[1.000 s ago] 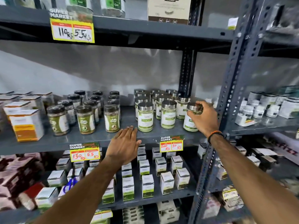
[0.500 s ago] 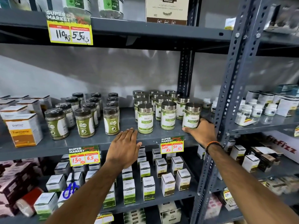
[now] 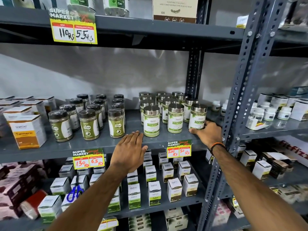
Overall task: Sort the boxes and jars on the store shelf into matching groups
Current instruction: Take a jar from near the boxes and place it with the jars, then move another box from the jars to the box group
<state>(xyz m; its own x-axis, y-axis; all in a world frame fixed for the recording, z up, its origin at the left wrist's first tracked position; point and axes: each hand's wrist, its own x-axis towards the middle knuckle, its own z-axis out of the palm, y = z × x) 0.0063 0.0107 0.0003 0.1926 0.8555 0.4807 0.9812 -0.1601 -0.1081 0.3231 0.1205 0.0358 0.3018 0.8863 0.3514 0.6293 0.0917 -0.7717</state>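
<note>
On the grey middle shelf (image 3: pixel 50 147), silver-lidded green-label jars stand grouped right of centre. My right hand (image 3: pixel 209 133) cups the base of the rightmost front jar (image 3: pixel 198 116), thumb in front and fingers at its right side; the jar stands upright on the shelf. My left hand (image 3: pixel 129 150) lies flat and open on the shelf's front edge, just left of another front jar (image 3: pixel 151 121). Dark-lidded olive jars (image 3: pixel 89 125) are grouped to the left. Orange and white Turmeric boxes (image 3: pixel 27 130) stand at the far left.
A perforated steel upright (image 3: pixel 240 97) rises just right of my right hand. Small white bottles (image 3: pixel 266 113) fill the neighbouring shelf. Small white and green boxes (image 3: pixel 154 193) line the shelf below, with blue scissors (image 3: pixel 74 193) among them. Price tags (image 3: pixel 179 149) hang on the shelf edges.
My right hand has slid from the rightmost jar's lid down to its base, and the jar now stands in line with the front row. My left hand has stayed put.
</note>
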